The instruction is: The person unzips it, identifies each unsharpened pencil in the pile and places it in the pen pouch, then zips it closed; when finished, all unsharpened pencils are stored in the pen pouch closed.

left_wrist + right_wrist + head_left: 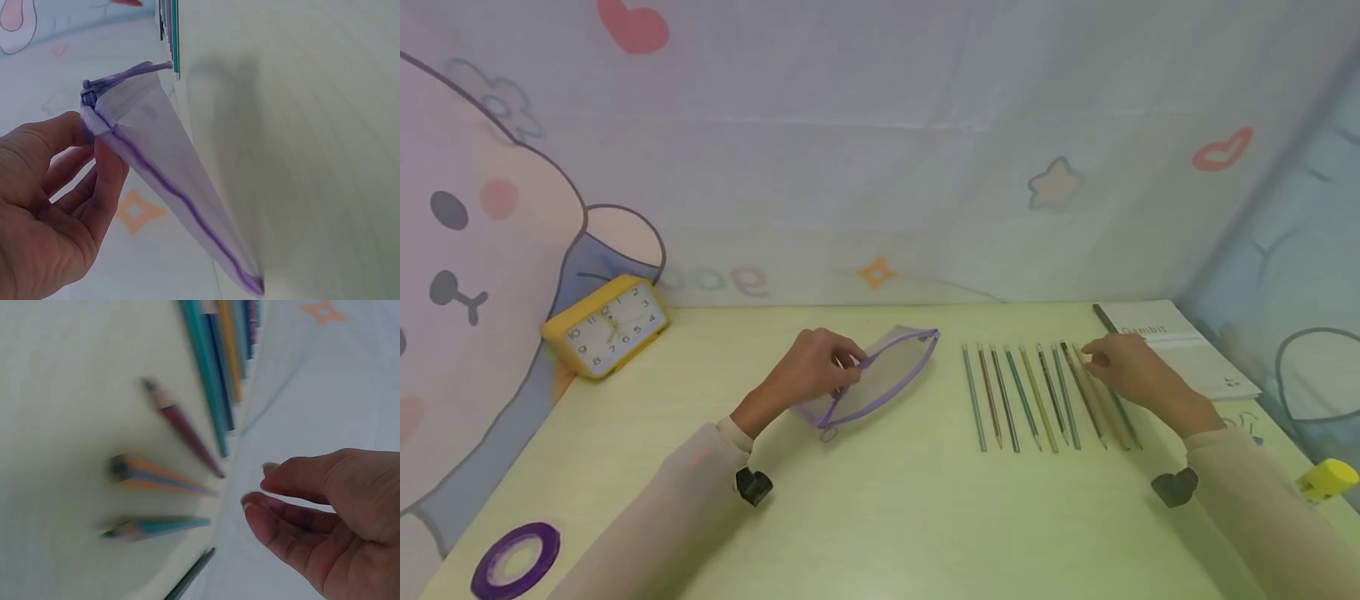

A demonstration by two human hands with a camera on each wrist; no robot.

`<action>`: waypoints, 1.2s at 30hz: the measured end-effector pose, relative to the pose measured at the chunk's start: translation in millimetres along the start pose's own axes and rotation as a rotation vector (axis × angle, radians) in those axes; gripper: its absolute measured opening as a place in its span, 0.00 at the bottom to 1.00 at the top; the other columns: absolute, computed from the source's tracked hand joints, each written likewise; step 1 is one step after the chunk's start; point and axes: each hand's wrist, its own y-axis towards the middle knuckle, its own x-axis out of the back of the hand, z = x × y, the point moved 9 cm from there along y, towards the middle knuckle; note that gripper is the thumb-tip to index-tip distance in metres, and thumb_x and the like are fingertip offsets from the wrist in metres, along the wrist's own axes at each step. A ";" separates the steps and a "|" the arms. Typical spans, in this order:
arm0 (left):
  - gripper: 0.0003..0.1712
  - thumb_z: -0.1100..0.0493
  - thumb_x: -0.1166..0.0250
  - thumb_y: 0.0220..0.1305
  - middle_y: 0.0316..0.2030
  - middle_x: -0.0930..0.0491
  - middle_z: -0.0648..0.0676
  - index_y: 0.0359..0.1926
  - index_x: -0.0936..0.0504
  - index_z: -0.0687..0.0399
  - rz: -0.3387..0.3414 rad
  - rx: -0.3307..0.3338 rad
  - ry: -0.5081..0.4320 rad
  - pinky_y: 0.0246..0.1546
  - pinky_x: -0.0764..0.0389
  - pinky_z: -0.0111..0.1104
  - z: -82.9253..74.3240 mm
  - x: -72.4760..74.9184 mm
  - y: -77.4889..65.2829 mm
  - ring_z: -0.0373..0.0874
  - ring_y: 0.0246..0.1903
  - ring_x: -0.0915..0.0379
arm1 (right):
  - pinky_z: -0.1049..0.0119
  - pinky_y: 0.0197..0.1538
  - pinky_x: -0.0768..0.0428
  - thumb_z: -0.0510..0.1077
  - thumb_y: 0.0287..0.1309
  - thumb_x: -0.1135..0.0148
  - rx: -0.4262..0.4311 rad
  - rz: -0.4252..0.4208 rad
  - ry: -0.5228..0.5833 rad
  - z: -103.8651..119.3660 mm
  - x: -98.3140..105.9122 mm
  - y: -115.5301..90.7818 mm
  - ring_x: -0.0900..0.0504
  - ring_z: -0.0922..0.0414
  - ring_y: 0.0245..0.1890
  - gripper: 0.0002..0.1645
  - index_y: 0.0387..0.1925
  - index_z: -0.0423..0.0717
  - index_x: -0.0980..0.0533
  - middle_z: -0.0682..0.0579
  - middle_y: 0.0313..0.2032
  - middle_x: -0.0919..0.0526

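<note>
My left hand (812,365) pinches the rim of a translucent pencil pouch (156,125) with purple zipper edging. In the head view the pouch's mouth gapes and its long side slants up to the right. My right hand (1138,375) hovers over the right end of a row of pencils (1038,398). In the right wrist view its thumb and fingertips are slightly apart, with nothing between them. Nearest those fingertips are the ends of an orange pencil (156,478), a dark red pencil (184,431) and a teal pencil (169,526).
A yellow clock (617,325) stands at the back left, and a purple tape roll (516,562) lies at the front left. A white notebook (1195,358) is behind my right hand. A yellow-capped glue stick (1330,479) is at the right edge. A printed cloth (850,167) hangs behind.
</note>
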 end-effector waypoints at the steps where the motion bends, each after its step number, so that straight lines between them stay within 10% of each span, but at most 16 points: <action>1: 0.14 0.65 0.36 0.61 0.31 0.11 0.58 0.47 0.12 0.62 0.003 0.010 -0.011 0.24 0.15 0.32 0.4 0.3 -0.1 0.41 0.18 0.17 | 0.46 0.43 0.16 0.34 0.65 0.41 -0.013 0.021 -0.004 -5.1 -5.2 -1.2 0.15 0.39 0.39 0.20 0.54 0.22 0.24 0.30 0.41 0.15; 6: 0.14 0.65 0.36 0.62 0.33 0.10 0.58 0.48 0.12 0.62 0.013 0.040 -0.045 0.28 0.12 0.41 2.9 -0.1 0.3 0.42 0.19 0.16 | 0.66 0.26 0.29 0.31 0.64 0.43 -0.036 0.063 -0.022 -16.3 -22.1 -2.8 0.32 0.58 0.20 0.21 0.54 0.18 0.26 0.43 0.25 0.22; 10: 0.14 0.65 0.36 0.62 0.33 0.10 0.58 0.48 0.12 0.62 0.012 0.054 -0.057 0.29 0.12 0.43 6.3 -1.5 1.0 0.41 0.20 0.16 | 0.69 0.24 0.36 0.30 0.63 0.46 -0.020 0.063 -0.008 -13.6 -26.2 -1.1 0.37 0.60 0.19 0.09 0.33 0.30 0.20 0.52 0.20 0.32; 13: 0.15 0.65 0.36 0.62 0.33 0.10 0.58 0.48 0.12 0.63 0.010 0.050 -0.057 0.29 0.12 0.42 7.4 -2.9 2.1 0.40 0.20 0.16 | 0.69 0.23 0.36 0.30 0.65 0.49 -0.035 0.095 0.022 -12.4 -29.7 -0.6 0.37 0.60 0.19 0.19 0.18 0.44 0.32 0.56 0.18 0.37; 27: 0.14 0.65 0.36 0.63 0.32 0.11 0.58 0.48 0.13 0.64 0.008 0.046 -0.051 0.26 0.13 0.38 9.6 -5.2 0.5 0.40 0.20 0.17 | 0.66 0.24 0.35 0.32 0.66 0.58 -0.035 0.086 -0.048 -8.7 -30.3 7.8 0.35 0.58 0.19 0.21 0.16 0.45 0.33 0.54 0.17 0.34; 36: 0.15 0.65 0.36 0.62 0.32 0.11 0.59 0.48 0.13 0.64 0.001 0.039 -0.063 0.26 0.13 0.39 11.7 -7.5 -1.1 0.41 0.19 0.17 | 0.62 0.25 0.31 0.33 0.61 0.46 -0.053 0.017 -0.038 -6.9 -16.5 14.3 0.35 0.58 0.18 0.15 0.19 0.38 0.33 0.50 0.16 0.33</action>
